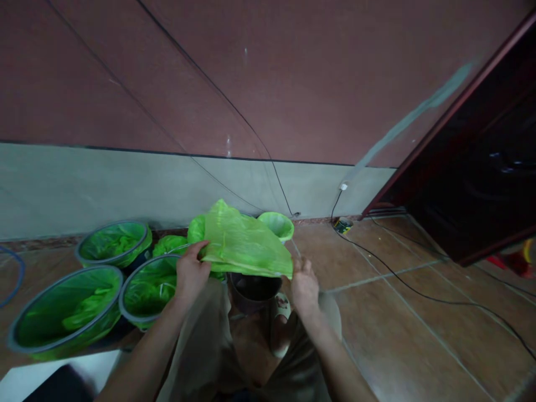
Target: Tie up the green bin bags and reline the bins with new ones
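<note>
Head view: a thin, light-green plastic bag [245, 240] stretched between two bare hands above a dark, round, unlined bin [254, 291]. The bin stands on the brown tiled floor [377, 312] between the person's knees; the bag covers part of its far rim, and whether the two touch cannot be told. The left hand [192, 273] pinches the bag's near left corner; the right hand [305, 285], slightly blurred, pinches the near right end.

Likely faults: the film could tear at a pinched corner if the hands draw apart too hard; its layers could cling together and keep the mouth closed; the lifted far part, held by neither hand, could fold over the near edge. The unlined bin could tip if a knee or foot knocks it.

Counts: one bag in the hands; one unlined bin; three large, green-lined bins with grey rims at the left, one at the front [12, 333], one behind [77, 254] and one nearer the left hand [121, 297]; one small green-lined bin [288, 231] just beyond the bag. More green plastic [170, 244] lies among these, partly hidden and not countable. Farther right stand one small printed tin [343, 225] and one black floor cord [389, 272].
</note>
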A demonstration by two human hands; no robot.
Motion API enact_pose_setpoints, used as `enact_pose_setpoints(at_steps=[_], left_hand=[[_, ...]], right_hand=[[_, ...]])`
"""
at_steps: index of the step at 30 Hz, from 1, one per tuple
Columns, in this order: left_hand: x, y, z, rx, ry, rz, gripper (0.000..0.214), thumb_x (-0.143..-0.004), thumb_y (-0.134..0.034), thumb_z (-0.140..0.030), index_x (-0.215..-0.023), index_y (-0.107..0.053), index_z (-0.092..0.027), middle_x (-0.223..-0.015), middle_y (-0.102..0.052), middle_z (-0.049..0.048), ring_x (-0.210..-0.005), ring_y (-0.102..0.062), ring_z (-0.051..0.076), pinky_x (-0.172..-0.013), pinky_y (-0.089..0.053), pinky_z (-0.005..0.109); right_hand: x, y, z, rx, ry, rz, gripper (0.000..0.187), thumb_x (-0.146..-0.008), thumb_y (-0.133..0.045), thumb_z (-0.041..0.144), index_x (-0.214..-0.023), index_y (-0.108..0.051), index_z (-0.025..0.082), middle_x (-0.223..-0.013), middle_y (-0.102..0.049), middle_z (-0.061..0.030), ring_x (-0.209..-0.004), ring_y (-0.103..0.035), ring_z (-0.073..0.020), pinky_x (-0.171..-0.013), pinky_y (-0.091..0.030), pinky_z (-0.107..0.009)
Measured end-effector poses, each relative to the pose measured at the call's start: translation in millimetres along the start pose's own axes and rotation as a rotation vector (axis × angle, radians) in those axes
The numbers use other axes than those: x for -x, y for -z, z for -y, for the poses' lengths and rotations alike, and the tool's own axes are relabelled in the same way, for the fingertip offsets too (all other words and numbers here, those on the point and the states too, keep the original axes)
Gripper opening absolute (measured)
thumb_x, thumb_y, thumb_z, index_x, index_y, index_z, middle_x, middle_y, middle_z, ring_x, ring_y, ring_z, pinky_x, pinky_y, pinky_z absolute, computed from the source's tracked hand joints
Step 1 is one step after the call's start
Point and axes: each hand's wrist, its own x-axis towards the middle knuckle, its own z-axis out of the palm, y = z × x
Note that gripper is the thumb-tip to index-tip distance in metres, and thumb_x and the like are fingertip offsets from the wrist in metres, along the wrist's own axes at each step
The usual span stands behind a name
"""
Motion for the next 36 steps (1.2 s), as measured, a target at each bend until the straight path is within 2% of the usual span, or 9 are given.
enact_pose_setpoints(at_steps=[3,7,10,14,20,24,31,33,36], left_hand=[[3,-9.6,-24,0.001,-0.081,0.032,0.053,-0.065,-0.048,-0.01,-0.114,-0.065,-0.016,-0.111,-0.069,0.007,-0.095,-0.065,0.022,-0.088,-0.052,0.033],[8,-19.5,-49,0.028,-0.179,0.057,0.054,-0.065,-0.046,-0.006,-0.115,-0.063,-0.019,-0.116,-0.065,0.0074,-0.104,-0.062,0.022,-0.094,-0.05,0.034],[11,-21.8,-50,0.038,-0.242,0.059,0.056,-0.067,-0.049,-0.006,-0.12,-0.059,-0.02,-0.124,-0.06,0.0085,-0.115,-0.058,0.023,-0.098,-0.049,0.035],[7,-18.1,-35,0.015,-0.248,0.011,0.057,-0.07,-0.05,-0.007,-0.126,-0.055,-0.019,-0.13,-0.055,0.0097,-0.121,-0.054,0.023,-0.1,-0.048,0.035],[4,-11.0,-31,-0.039,-0.252,-0.118,0.049,-0.076,-0.051,-0.013,-0.125,-0.056,-0.021,-0.126,-0.056,0.0088,-0.118,-0.055,0.023,-0.102,-0.047,0.035],[14,-13.0,-41,0.06,-0.323,0.031,0.036,-0.082,-0.058,-0.028,-0.117,-0.061,-0.022,-0.119,-0.061,0.0075,-0.114,-0.057,0.022,-0.103,-0.045,0.036],[18,-0.4,-42,0.379,-0.21,0.389,0.024,-0.08,-0.062,-0.037,-0.094,-0.066,-0.018,-0.098,-0.065,0.0049,-0.082,-0.062,0.016,-0.072,-0.051,0.027],[15,0.7,-45,0.397,-0.237,0.393,0.016,-0.081,-0.06,-0.033,-0.085,-0.065,-0.018,-0.096,-0.064,0.0051,-0.086,-0.062,0.016,-0.073,-0.05,0.026],[12,-2.6,-50,0.337,-0.255,0.259,0.006,-0.078,-0.056,-0.021,-0.073,-0.059,-0.018,-0.096,-0.062,0.0048,-0.083,-0.06,0.014,-0.068,-0.049,0.023]], right_hand=[[6,5,51,-0.263,0.371,-0.052,0.056,-0.082,-0.062,0.036,-0.134,-0.049,0.02,-0.131,-0.051,-0.0125,-0.113,-0.055,-0.0262,-0.093,-0.047,-0.037],[-8,8,88,-0.281,0.403,-0.124,0.03,-0.086,-0.056,0.024,-0.114,-0.062,0.019,-0.101,-0.066,-0.0093,-0.093,-0.06,-0.0241,-0.084,-0.046,-0.038],[-27,14,79,-0.307,0.416,-0.206,0.021,-0.088,-0.05,0.018,-0.1,-0.067,0.02,-0.09,-0.069,-0.0064,-0.087,-0.061,-0.0208,-0.082,-0.043,-0.034],[-45,28,45,-0.359,0.318,-0.392,0.022,-0.089,-0.048,0.02,-0.098,-0.068,0.019,-0.091,-0.07,-0.0059,-0.086,-0.062,-0.0188,-0.082,-0.041,-0.03],[-48,33,19,-0.363,0.179,-0.459,0.024,-0.087,-0.047,0.022,-0.097,-0.069,0.017,-0.09,-0.072,-0.0067,-0.081,-0.063,-0.0184,-0.077,-0.042,-0.028],[-48,32,22,-0.432,0.153,-0.452,0.026,-0.086,-0.046,0.022,-0.096,-0.07,0.017,-0.092,-0.073,-0.0068,-0.079,-0.065,-0.0178,-0.075,-0.044,-0.027],[-64,45,3,-0.423,-0.007,-0.436,0.029,-0.085,-0.045,0.026,-0.094,-0.071,0.017,-0.079,-0.072,-0.0052,-0.067,-0.063,-0.0168,-0.064,-0.041,-0.025],[-65,46,1,-0.415,-0.015,-0.439,0.029,-0.085,-0.045,0.027,-0.094,-0.071,0.018,-0.079,-0.072,-0.0054,-0.067,-0.062,-0.0168,-0.064,-0.04,-0.025],[-64,45,0,-0.395,-0.013,-0.428,0.028,-0.085,-0.046,0.027,-0.094,-0.071,0.018,-0.079,-0.071,-0.0052,-0.067,-0.062,-0.0165,-0.063,-0.039,-0.025]])
